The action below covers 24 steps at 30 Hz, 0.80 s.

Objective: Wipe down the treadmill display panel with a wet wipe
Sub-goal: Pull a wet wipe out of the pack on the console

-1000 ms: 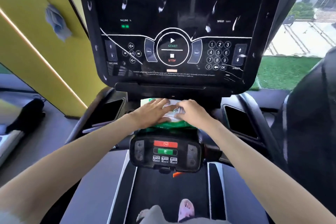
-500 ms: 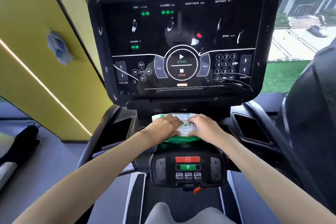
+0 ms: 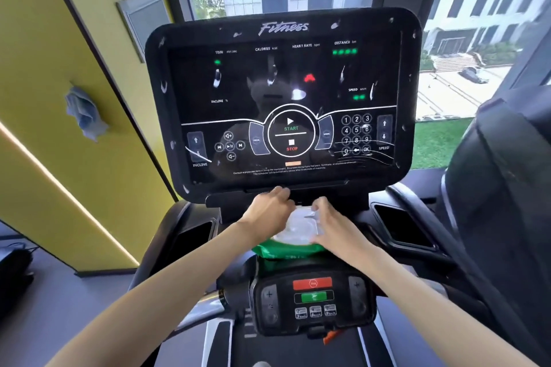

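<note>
The black treadmill display panel stands upright ahead of me, with white smears and specks over its screen and frame. Under its lower edge a green wet wipe pack with a round white lid lies on the console shelf. My left hand grips the pack's left side, its fingers curled over the far edge near the panel's bottom rim. On the right of the lid, my right hand pinches what looks like a thin clear flap. No loose wipe is in view.
A small control pod with red and green buttons sits below the pack. Dark side pockets flank the shelf. A blue cloth hangs on the yellow wall at left. A bulky black machine part rises at right.
My view has tilted up, bringing the whole panel into frame. Both hands have parted on the pack, and the white lid shows between them.
</note>
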Available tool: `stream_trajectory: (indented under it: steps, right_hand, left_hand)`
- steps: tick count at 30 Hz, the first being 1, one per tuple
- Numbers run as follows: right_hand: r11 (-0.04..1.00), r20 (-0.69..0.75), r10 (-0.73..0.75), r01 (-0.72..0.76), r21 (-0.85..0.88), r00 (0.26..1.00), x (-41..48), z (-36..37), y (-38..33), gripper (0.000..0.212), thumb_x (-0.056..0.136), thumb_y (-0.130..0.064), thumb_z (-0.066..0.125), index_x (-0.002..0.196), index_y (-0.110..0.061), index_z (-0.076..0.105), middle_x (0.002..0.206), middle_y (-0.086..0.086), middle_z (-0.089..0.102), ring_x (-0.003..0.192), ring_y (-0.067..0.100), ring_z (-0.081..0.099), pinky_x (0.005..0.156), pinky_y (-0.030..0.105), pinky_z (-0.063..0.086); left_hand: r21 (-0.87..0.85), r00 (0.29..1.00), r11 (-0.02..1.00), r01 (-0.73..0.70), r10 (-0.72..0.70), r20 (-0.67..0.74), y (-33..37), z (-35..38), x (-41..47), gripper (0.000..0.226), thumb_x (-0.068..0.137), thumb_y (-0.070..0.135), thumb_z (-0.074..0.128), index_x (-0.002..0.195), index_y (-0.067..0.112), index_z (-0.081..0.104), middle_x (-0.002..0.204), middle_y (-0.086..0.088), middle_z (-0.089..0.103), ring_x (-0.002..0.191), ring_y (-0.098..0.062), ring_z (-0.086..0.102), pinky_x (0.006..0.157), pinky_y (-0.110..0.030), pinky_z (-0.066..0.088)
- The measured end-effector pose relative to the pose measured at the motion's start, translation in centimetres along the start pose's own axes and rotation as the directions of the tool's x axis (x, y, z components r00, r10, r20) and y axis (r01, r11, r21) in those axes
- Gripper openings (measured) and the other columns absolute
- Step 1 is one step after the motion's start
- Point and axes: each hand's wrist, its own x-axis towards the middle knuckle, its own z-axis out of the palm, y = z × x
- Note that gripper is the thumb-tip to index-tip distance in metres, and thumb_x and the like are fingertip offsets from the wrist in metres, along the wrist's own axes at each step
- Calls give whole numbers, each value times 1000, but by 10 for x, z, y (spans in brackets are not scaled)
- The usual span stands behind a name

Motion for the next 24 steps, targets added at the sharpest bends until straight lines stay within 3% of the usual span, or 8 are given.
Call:
stream_trajectory:
  steps: [4, 7, 9, 12, 15, 19, 24]
  right_hand:
    - [991, 59, -33, 40, -130, 998, 3, -9, -3, 34, 80, -32, 67, 90, -22, 36, 107, -5, 50, 90, 24, 59, 67, 34, 43]
    - [990, 81, -27, 38, -137, 996, 6, -7, -6, 26, 86, -30, 61, 107, -19, 52, 123, -4, 49, 103, 21, 56, 77, 33, 44]
    - [994, 88, -12, 22, -110, 996, 7, -2, -7, 42, 87, -27, 60, 127, -20, 48, 134, -4, 44, 114, 20, 52, 83, 33, 45]
    - [997, 93, 23, -16, -71, 995, 6, 3, -6, 60, 84, -30, 65, 137, -22, 39, 140, -5, 41, 125, 16, 43, 90, 33, 44]
    - [999, 85, 51, -50, -15, 995, 5, 4, -3, 65, 81, -32, 69, 137, -22, 39, 141, -8, 41, 128, 13, 39, 94, 31, 42]
    - [998, 65, 62, -64, 25, 996, 5, 7, -2, 63, 78, -32, 70, 135, -23, 43, 138, -11, 45, 126, 9, 40, 91, 27, 41]
    - [998, 61, 67, -68, 14, 996, 5, 10, -2, 61, 78, -32, 70, 133, -23, 44, 136, -10, 46, 126, 10, 39, 93, 30, 43]
  left_hand:
    - [-124, 993, 988, 93, -101, -64, 5, 1, 6, 35, 48, 2, 86, 53, 12, 52, 60, -2, 46, 39, -19, 46, 33, -19, 15]
    - [-171, 989, 983, 70, -91, -117, 12, -2, 3, 39, 43, -8, 75, 69, 11, 53, 56, -1, 48, 32, -22, 44, 36, -20, 11]
    - [-189, 998, 982, 5, -18, -67, 16, 1, 1, 31, 59, -9, 65, 83, 7, 55, 68, -7, 56, 46, -30, 55, 41, -26, 19]
    - [-143, 996, 990, 17, -5, 89, 14, 17, -5, 18, 87, 3, 46, 103, 9, 53, 101, -9, 56, 80, -35, 60, 54, -34, 32]
    - [-234, 973, 964, 130, -78, 217, 13, 20, -6, 14, 92, 12, 49, 102, 13, 58, 109, -5, 49, 88, -34, 60, 59, -33, 37]
    - [-239, 935, 940, 244, -163, 316, 14, 21, 2, 16, 90, 14, 51, 102, 16, 62, 112, -4, 55, 95, -32, 59, 69, -33, 41]
    - [-240, 945, 955, 174, -94, 313, 23, 24, 4, 21, 93, 14, 50, 111, 18, 59, 115, -4, 53, 98, -32, 59, 73, -35, 42]
